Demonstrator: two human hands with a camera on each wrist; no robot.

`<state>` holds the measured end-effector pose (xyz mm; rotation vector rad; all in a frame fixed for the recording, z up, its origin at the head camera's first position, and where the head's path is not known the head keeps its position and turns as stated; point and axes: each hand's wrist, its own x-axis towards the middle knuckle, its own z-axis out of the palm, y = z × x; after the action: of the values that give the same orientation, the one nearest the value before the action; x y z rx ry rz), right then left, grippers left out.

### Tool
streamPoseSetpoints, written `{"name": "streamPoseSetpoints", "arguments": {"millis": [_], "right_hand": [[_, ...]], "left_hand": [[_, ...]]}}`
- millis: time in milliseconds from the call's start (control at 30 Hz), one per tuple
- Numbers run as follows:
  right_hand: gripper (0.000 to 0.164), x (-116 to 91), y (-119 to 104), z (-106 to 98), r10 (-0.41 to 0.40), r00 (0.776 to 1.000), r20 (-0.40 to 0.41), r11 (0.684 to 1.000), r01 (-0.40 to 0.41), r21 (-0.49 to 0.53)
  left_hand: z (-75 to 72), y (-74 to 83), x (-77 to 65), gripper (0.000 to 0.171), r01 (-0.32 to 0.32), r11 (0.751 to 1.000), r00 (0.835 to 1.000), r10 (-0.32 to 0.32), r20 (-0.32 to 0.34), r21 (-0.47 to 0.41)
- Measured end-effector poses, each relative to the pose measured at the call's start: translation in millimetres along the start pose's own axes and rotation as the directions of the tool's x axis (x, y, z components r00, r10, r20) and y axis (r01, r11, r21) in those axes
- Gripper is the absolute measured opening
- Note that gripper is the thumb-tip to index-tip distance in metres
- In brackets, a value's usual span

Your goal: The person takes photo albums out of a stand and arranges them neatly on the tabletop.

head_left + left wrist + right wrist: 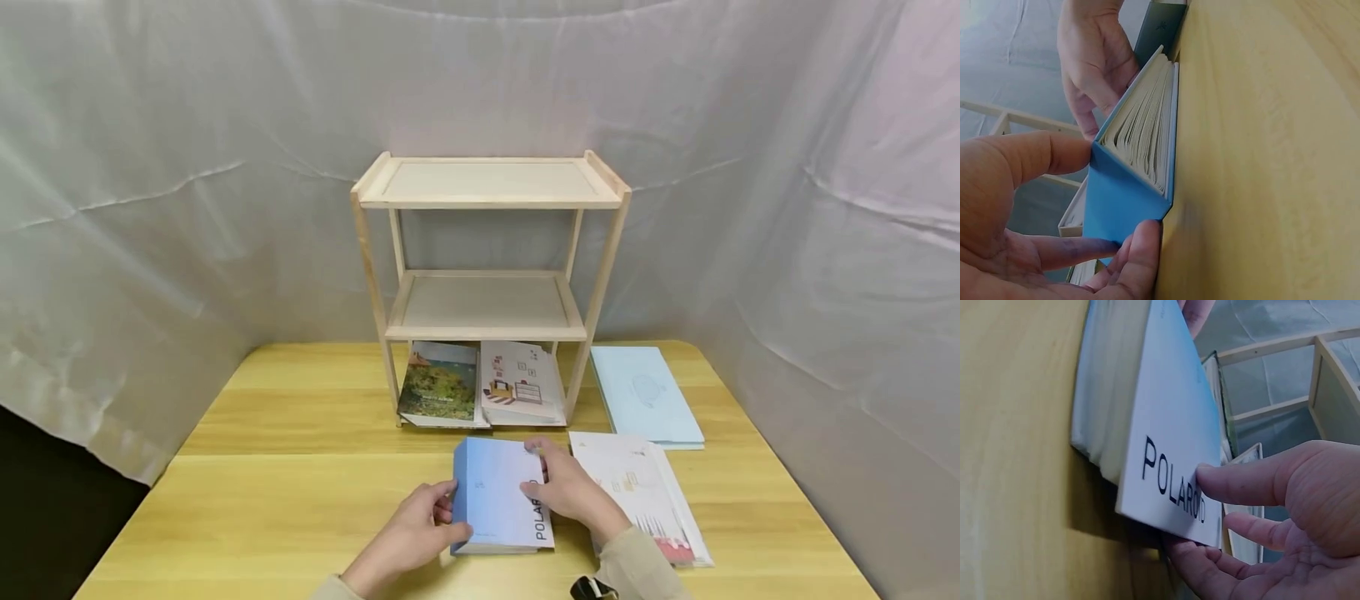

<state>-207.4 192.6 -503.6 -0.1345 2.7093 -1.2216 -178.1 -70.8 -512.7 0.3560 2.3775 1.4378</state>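
Two albums, scenic one (438, 385) L, white one (517, 375) R, sit side by side at bottom of wooden shelf (487, 304). Blue POLAROID album (498, 492) on table (300, 500) in front: L hand (416, 525) clamped on spine side, R hand (570, 487) pinching opp. edge. Pink-cornered book (626, 475) partly under R forearm; pale-blue book (648, 396) behind it.

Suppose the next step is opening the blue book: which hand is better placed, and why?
Probably the right hand: its thumb rests by the lettering on the blue book, at the side that opens, whereas the left hand holds the spine.
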Motion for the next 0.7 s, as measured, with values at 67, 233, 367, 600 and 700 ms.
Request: {"name": "streamPoseSetpoints", "arguments": {"millis": [67, 233, 367, 600, 700], "right_hand": [[0.061, 0, 1, -1, 0.004, 1.000, 0.002, 1.000, -0.004, 0.005], [0.060, -1, 2, -5, -0.020, 1.000, 0.001, 1.000, 0.020, 0.009], [0.058, -6, 0, -12, -0.022, 1.000, -0.017, 0.999, 0.023, 0.034], [0.045, -5, -9, -34, -0.033, 0.992, -0.122, 0.994, 0.045, 0.098], [0.046, 2, -12, -43, -0.055, 0.986, -0.155, 0.990, 0.074, 0.119]], "left_hand": [[-1.7, -0.5, 1.1, 0.079, -0.008, 1.000, 1.000, 0.008, 0.010, 0.009], [-6.8, 1.5, 5.0, 0.077, -0.031, 0.998, 0.999, 0.029, 0.036, 0.054], [-11.5, 8.3, 5.0, 0.075, -0.075, 0.997, 0.997, 0.075, 0.008, 0.035], [-24.2, 28.7, 13.4, 0.070, -0.090, 0.995, 0.993, 0.088, -0.080, -0.029], [-29.1, 35.8, 22.4, 0.067, -0.094, 0.995, 0.991, 0.089, -0.103, -0.042]]}}
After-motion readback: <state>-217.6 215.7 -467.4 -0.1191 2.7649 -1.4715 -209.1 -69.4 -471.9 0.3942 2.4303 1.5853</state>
